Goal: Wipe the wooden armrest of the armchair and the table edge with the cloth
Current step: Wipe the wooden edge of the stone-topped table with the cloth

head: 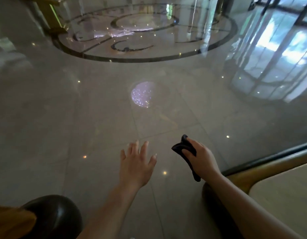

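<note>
My right hand [200, 156] is closed around a dark cloth [181, 147], bunched above my fingers with a tail hanging below my wrist. It hovers over the floor, apart from any furniture. My left hand [136, 163] is spread flat with fingers apart, holding nothing, also above the floor. A dark rounded wooden armrest end [56, 219] shows at the bottom left. A second dark rounded wooden end [211, 195] sits under my right forearm. At the lower right is a tan wooden frame edge [263, 168] with a pale cushion [283, 185]. No table is clearly visible.
A glossy grey tiled floor [97, 118] fills most of the view, with a dark circular inlay pattern [145, 59] farther ahead. Glass door reflections [277, 54] lie at the upper right. Gold-coloured furniture legs [52, 16] stand at the upper left.
</note>
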`<state>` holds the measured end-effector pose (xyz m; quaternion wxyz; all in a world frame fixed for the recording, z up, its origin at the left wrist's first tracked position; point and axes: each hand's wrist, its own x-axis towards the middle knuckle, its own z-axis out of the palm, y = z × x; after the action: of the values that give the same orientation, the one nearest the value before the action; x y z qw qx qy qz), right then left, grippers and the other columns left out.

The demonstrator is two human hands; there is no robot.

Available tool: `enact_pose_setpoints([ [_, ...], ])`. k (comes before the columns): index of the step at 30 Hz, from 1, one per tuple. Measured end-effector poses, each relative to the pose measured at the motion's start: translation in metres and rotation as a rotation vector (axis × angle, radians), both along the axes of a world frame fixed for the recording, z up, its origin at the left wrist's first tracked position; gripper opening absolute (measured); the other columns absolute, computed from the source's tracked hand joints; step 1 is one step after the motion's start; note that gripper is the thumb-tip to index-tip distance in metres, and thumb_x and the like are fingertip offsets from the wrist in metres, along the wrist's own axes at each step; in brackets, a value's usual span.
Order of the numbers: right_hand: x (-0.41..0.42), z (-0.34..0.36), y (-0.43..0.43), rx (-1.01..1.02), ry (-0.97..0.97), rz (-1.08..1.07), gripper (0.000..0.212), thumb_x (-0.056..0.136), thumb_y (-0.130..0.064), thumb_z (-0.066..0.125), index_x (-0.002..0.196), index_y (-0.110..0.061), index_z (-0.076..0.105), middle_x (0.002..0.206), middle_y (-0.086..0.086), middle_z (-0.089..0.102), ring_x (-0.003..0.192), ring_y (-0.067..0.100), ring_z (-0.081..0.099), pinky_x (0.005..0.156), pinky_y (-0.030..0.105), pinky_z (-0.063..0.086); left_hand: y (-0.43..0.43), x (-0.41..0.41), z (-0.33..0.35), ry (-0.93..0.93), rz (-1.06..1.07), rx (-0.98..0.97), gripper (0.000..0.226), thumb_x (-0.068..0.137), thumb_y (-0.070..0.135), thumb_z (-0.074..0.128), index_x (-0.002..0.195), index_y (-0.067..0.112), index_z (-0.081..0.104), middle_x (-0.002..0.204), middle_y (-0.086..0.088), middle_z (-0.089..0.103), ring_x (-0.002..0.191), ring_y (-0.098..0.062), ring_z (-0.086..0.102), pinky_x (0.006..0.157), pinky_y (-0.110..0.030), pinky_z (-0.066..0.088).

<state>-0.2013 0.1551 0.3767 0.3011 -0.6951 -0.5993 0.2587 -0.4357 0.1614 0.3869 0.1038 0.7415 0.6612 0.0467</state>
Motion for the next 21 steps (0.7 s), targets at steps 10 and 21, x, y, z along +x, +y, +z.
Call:
enact_pose_setpoints([
  [10, 0.094, -0.029, -0.066, 0.013, -0.056, -0.322, 0.045, 0.09, -0.028, 0.067, 0.133, -0.022, 0.057, 0.116, -0.001, 0.064, 0.103, 0.018, 0.06, 0.083, 0.027, 0.043, 0.008, 0.097, -0.035, 0.014, -0.334, -0.051, 0.07, 0.095, 0.062, 0.024, 0.157, 0.031, 0.014, 0.166, -0.011, 0.016, 0.152, -0.028, 0.008, 0.119, -0.054, 0.002],
  [21, 0.157, -0.055, -0.155, -0.16, -0.118, -0.582, 0.04, 0.095, -0.028, 0.059, 0.134, -0.023, 0.057, 0.128, -0.001, 0.064, 0.112, 0.024, 0.06, 0.086, 0.03, 0.046, -0.016, 0.192, -0.069, 0.044, -0.671, -0.102, 0.068, 0.098, 0.061, 0.027, 0.157, 0.032, 0.01, 0.166, -0.012, 0.01, 0.152, -0.029, 0.006, 0.119, -0.056, 0.001],
])
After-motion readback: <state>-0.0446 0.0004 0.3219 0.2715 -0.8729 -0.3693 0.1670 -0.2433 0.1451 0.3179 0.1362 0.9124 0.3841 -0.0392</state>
